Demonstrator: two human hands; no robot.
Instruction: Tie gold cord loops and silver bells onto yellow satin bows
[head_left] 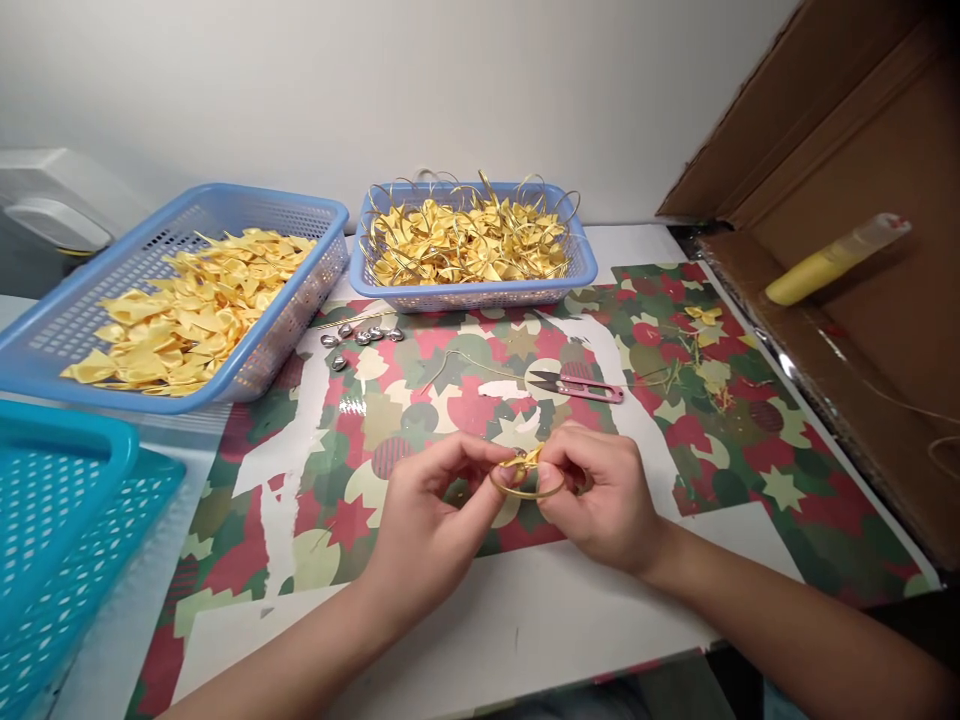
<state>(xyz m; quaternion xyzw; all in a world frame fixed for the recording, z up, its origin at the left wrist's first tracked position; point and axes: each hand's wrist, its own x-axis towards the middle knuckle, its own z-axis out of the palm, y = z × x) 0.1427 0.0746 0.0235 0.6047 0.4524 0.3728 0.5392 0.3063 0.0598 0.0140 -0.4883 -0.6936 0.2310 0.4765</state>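
Near the middle of the table, my left hand (442,500) and my right hand (600,490) are both closed around one small piece. It is a yellow ribbon bow (531,458) with a gold wire loop (534,494) curving below it. My left fingertips pinch its left side, while my right thumb and fingers pinch the right side. Something small and silvery shows by the left fingertips, too small to make out. Beyond the hands lie pink-handled thread snips (592,388) and a thin cord (480,362). Several silver bells (364,338) rest farther back on the left.
A blue basket (472,290) at the back holds bows with gold wires; another blue basket (300,340) at left holds yellow bows. A teal basket (67,500) stands front left. Cardboard (847,130) with a yellow tube (825,265) rises at right, near thread scraps (712,375).
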